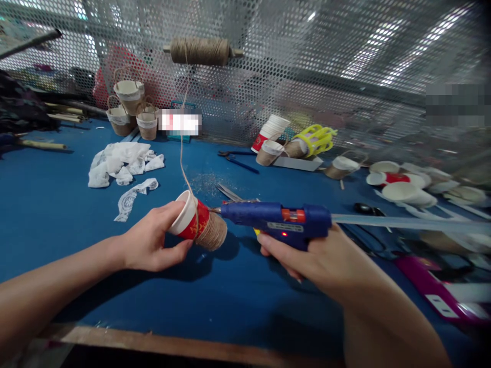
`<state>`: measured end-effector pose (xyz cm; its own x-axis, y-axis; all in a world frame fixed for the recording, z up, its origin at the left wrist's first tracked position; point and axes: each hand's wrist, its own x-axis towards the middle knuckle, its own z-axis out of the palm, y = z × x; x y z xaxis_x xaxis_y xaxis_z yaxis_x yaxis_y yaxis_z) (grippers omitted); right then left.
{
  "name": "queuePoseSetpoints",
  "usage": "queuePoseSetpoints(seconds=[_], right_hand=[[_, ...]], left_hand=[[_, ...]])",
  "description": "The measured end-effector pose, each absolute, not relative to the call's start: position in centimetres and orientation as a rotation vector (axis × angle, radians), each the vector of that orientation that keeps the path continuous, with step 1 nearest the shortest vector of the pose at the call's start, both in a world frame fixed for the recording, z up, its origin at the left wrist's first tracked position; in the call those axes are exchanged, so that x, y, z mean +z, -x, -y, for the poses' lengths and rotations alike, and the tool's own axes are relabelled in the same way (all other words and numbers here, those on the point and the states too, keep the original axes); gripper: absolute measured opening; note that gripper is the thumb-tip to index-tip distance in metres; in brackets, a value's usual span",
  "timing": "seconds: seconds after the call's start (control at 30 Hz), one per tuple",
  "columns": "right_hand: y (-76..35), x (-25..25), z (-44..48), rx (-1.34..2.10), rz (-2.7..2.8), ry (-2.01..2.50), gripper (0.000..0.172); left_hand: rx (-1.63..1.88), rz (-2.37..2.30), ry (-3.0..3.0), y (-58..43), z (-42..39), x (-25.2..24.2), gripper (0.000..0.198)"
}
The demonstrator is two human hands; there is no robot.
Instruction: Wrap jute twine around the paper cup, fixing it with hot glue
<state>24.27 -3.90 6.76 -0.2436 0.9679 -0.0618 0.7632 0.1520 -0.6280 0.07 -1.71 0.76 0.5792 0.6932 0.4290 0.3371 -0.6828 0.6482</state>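
Observation:
My left hand (157, 237) is closed round the rim end of a red and white paper cup (187, 214), which lies tilted with its mouth toward me and left. Brown twine (211, 232) is wound round the cup's lower part. From there a strand (182, 158) runs up to a twine spool (200, 51) mounted on the mesh. My right hand (307, 255) grips a blue hot glue gun (268, 217) with a red light lit. The gun's nozzle touches or nearly touches the cup beside the twine edge. A long clear glue stick (406, 222) sticks out of its back.
White lace pieces (118, 158) lie at the left, with twine-covered cups (129, 97) behind. Scissors (230, 193) and pliers (241, 162) rest beyond the gun. Stacked paper cups (270, 132) stand at the mesh. Right are loose cups (406, 194) and a purple power strip (429, 291).

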Motion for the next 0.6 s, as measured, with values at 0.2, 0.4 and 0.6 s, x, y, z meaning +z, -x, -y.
queuePoseSetpoints(seconds=[0.2, 0.4, 0.6], right_hand=[[-25.2, 6.1, 3.8, 0.437, 2.416, 1.460, 0.030], [-25.3, 5.6, 4.1, -0.287, 2.674, 0.899, 0.035], [-25.2, 5.2, 4.3, -0.427, 2.618, 0.842, 0.038]], left_hand=[[0.883, -0.857, -2.170, -0.1, 1.6, 1.0, 0.024], [0.847, -0.937, -2.074, -0.2, 1.5, 0.9, 0.021], [0.861, -0.885, -2.106, 0.0, 1.5, 0.8, 0.025]])
